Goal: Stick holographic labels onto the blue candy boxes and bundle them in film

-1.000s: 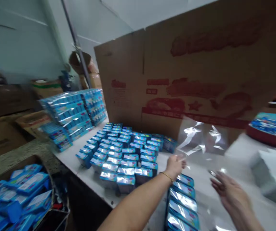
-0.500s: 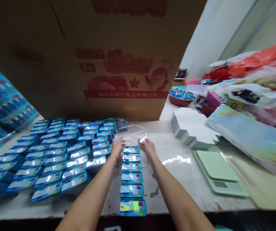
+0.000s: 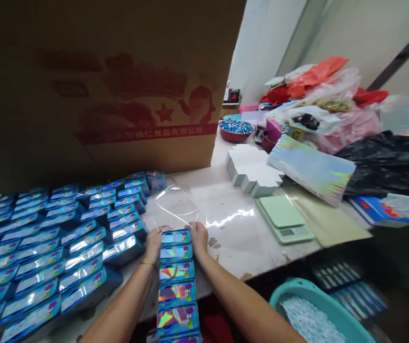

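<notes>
My left hand pinches the near left edge of a clear plastic bag that lies out on the table. Gripping its near right edge is my right hand, fingers closed. Between my wrists runs a column of shiny blue packets, laid end to end from the bag's near edge toward my body. The farthest packet sits right at the bag's edge; whether it is inside cannot be told. To the left of my left hand stand many similar blue packets in rows.
A large cardboard box rises behind the packets. Right of my hands are a stack of white card, a green scale and a holographic sheet. Farther back stands a red bowl. A turquoise basin sits below the table edge.
My view has turned to the right. Both hands have come closer to me with the bag's edge, and the packet column now reaches past the table's front edge.
</notes>
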Available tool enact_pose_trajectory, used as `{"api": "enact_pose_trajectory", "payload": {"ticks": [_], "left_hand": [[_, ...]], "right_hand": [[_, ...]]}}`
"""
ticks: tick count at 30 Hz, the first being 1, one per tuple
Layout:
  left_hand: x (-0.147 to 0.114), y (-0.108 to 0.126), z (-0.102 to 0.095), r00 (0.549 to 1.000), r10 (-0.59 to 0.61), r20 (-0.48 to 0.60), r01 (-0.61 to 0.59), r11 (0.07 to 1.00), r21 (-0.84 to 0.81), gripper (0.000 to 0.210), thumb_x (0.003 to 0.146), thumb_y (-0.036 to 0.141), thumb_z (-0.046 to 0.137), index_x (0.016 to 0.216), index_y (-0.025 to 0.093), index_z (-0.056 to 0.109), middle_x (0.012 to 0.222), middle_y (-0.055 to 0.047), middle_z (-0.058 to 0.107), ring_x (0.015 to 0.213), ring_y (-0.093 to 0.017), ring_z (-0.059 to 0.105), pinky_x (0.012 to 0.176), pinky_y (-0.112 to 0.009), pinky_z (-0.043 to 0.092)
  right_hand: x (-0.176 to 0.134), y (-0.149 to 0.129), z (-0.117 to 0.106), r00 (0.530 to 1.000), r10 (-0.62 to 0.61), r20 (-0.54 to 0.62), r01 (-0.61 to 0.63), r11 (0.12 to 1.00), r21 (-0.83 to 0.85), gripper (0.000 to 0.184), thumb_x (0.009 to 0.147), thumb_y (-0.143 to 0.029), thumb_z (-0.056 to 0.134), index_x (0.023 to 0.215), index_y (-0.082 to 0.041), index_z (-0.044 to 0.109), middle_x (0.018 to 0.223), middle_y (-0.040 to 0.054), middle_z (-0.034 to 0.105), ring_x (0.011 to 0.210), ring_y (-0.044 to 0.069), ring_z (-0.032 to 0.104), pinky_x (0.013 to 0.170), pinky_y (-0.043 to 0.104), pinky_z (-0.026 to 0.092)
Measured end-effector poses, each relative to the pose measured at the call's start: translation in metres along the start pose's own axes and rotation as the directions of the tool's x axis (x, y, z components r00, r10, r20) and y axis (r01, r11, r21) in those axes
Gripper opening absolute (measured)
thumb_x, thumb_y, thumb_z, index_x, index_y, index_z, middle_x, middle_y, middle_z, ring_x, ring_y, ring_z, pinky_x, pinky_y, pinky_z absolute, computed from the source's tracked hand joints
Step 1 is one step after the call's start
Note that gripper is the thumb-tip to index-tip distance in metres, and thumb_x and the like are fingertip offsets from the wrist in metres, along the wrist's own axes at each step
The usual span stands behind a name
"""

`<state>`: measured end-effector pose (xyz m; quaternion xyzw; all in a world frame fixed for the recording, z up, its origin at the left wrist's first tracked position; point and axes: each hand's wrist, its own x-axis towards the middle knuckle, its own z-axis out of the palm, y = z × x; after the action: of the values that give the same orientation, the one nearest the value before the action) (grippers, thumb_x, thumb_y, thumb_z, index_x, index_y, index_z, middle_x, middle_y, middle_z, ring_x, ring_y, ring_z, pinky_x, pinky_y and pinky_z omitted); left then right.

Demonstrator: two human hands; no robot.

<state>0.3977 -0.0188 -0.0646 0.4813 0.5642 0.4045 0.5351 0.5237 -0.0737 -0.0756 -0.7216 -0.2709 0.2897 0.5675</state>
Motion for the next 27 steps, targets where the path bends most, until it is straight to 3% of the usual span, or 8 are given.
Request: {"api": "enact_pose_trajectory", "payload": {"ticks": [9,12,17,20,23,25,27], "left_hand": [[-0.025,-0.017,-0.013,0.999,-0.034,0.003,0.033,0.981,0.19,0.015,0.056,0.028,0.058,0.062,0.014,0.059,0.058,-0.003,0.065,0.066,-0.022,0.063,0.056,-0.028,0.047],[-0.022,-0.018,-0.016,1.0,-0.02,0.001,0.019,0.973,0.228,0.019,0.056,0.024,0.056,0.07,0.012,0.06,0.068,-0.006,0.067,0.072,-0.022,0.063,0.062,-0.028,0.048],[-0.021,-0.017,-0.021,1.0,0.011,0.026,-0.018,0.957,0.29,0.027,0.06,0.02,0.055,0.084,0.009,0.061,0.085,-0.01,0.068,0.084,-0.023,0.062,0.071,-0.028,0.046],[-0.03,-0.011,-0.024,0.997,0.057,0.05,-0.075,0.868,0.492,0.038,0.063,0.018,0.053,0.099,0.007,0.058,0.09,-0.012,0.067,0.086,-0.022,0.061,0.071,-0.027,0.045],[-0.048,-0.002,-0.029,0.983,0.127,0.129,-0.181,0.71,0.681,0.062,0.069,0.02,0.053,0.127,0.006,0.037,0.081,-0.01,0.067,0.078,-0.021,0.062,0.065,-0.026,0.043],[-0.06,0.004,-0.032,0.964,0.154,0.216,-0.264,0.607,0.75,0.074,0.073,0.023,0.05,0.137,0.007,0.017,0.071,-0.005,0.065,0.069,-0.02,0.061,0.06,-0.025,0.041],[-0.069,0.009,-0.035,0.934,0.183,0.308,-0.358,0.486,0.797,0.066,0.079,0.023,0.044,0.138,0.013,0.016,0.07,-0.004,0.062,0.066,-0.019,0.06,0.058,-0.025,0.039]], "right_hand": [[-0.032,0.015,-0.027,0.992,0.12,0.042,-0.125,0.983,0.136,0.021,0.067,-0.032,0.053,0.079,-0.016,0.059,0.081,0.0062,0.066,0.077,0.019,0.061,0.069,0.028,0.045],[-0.034,0.01,-0.028,0.984,0.172,0.051,-0.179,0.962,0.206,0.02,0.065,-0.031,0.054,0.078,-0.017,0.058,0.074,0.0033,0.065,0.069,0.018,0.061,0.06,0.026,0.045],[-0.04,0.003,-0.029,0.951,0.264,0.163,-0.302,0.91,0.285,0.02,0.065,-0.031,0.053,0.081,-0.018,0.054,0.062,-0.0015,0.06,0.049,0.014,0.055,0.043,0.023,0.039],[-0.049,0.001,-0.04,0.961,0.232,0.152,-0.254,0.956,0.148,0.023,0.067,-0.027,0.051,0.087,-0.017,0.054,0.062,-0.0011,0.059,0.052,0.015,0.056,0.046,0.024,0.041],[-0.058,-0.003,-0.056,0.991,0.085,0.099,-0.066,0.981,-0.183,0.036,0.072,-0.022,0.046,0.107,-0.015,0.051,0.061,0.0,0.058,0.058,0.017,0.056,0.054,0.026,0.041],[-0.062,-0.008,-0.065,0.995,-0.053,0.088,0.087,0.895,-0.437,0.045,0.076,-0.019,0.043,0.12,-0.013,0.043,0.066,0.0019,0.059,0.065,0.018,0.056,0.061,0.027,0.04],[-0.061,-0.015,-0.069,0.97,-0.198,0.142,0.244,0.748,-0.618,0.043,0.079,-0.018,0.042,0.122,-0.015,0.043,0.08,0.0058,0.061,0.077,0.02,0.055,0.068,0.028,0.039]]}}
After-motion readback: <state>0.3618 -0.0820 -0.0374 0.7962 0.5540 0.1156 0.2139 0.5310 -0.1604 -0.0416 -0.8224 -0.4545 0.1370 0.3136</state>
